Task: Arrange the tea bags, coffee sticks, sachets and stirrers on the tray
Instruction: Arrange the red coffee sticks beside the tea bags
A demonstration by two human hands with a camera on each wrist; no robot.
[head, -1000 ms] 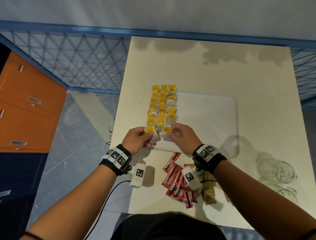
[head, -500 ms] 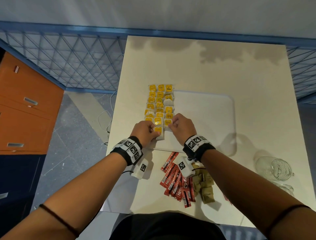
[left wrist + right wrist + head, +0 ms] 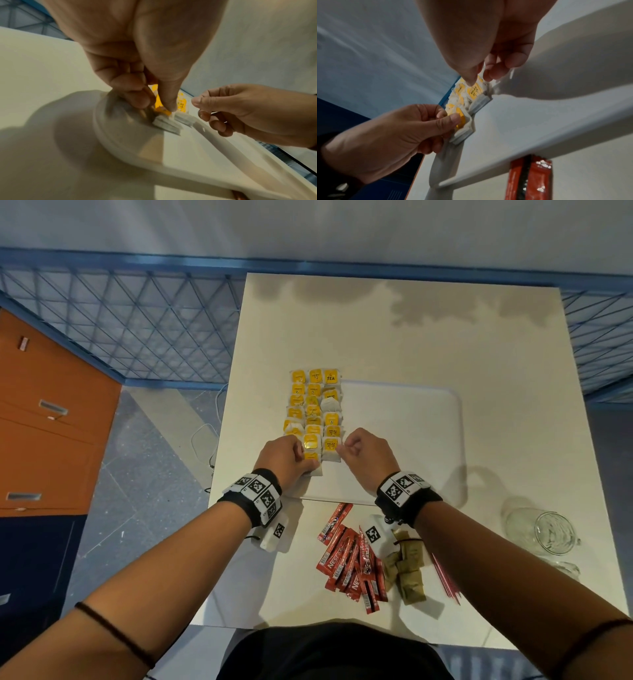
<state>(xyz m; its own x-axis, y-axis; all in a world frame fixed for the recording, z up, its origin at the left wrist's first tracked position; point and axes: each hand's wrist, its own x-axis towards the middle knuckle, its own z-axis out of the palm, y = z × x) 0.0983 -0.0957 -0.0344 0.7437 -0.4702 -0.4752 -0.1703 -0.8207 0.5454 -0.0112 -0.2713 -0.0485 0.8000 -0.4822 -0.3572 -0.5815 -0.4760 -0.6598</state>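
Yellow-tagged tea bags (image 3: 313, 405) lie in three columns along the left side of the white tray (image 3: 411, 440). At the near end of the columns, my left hand (image 3: 310, 463) pinches the yellow tag of a tea bag (image 3: 459, 120) between thumb and forefinger. My right hand (image 3: 342, 450) pinches the neighbouring tea bag (image 3: 476, 89) in the right column. Red coffee sticks (image 3: 349, 563), brown sachets (image 3: 407, 570) and pink stirrers (image 3: 445, 580) lie on the table in front of the tray, partly under my right forearm.
A glass jar (image 3: 551, 530) lies on its side at the table's right edge. The table (image 3: 376, 330) is small and square, with a blue mesh fence behind it and an orange cabinet (image 3: 51, 422) on the floor at the left.
Both hands have slid the nearest tea bags a little farther onto the tray, up against the rows. They have barely moved in the last half second.
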